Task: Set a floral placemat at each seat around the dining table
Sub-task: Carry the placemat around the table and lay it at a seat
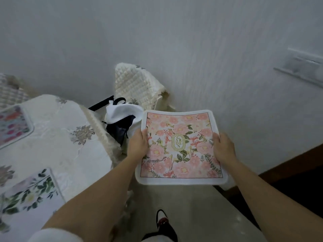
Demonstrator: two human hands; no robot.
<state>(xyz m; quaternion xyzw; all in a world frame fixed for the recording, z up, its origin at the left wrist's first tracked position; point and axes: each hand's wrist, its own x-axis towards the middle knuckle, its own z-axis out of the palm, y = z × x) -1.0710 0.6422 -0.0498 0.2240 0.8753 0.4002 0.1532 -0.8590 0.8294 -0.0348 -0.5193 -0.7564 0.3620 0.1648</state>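
Pink placemat [180, 147] is in the air, face up and roughly level, off the table entirely. It hangs over the floor, just right of the table's [57, 137] right edge.

Grip: left hand [138, 145] pinches the mat's left edge at mid-length, right hand [222, 149] pinches the right edge opposite. Thumbs are on the printed face; the fingers are underneath and hidden. The mat spans the two hands with no visible sag.

Key relation: the table lies to the left of the mat, so the left hand is the nearer one and would lead. The outline looks near-square from here, so I can't call its long axis. The oval "GARDEN" emblem runs near-to-far from the person.

Table state: leaf-print placemat [29, 191] lies at the near edge, multicolour placemat [12, 126] at the far left. Bare cloth runs between them and the right edge.

My read is that this mat goes on that bare stretch by the right edge, which takes a leftward carry and then a flat lay-down. It may need turning to sit square to the edge.

A quilted chair [132, 84] stands past the far-right corner with a black-and-white bag [122, 119] on its seat. The bag sits close to the carry path, so there's a risk of a snag.
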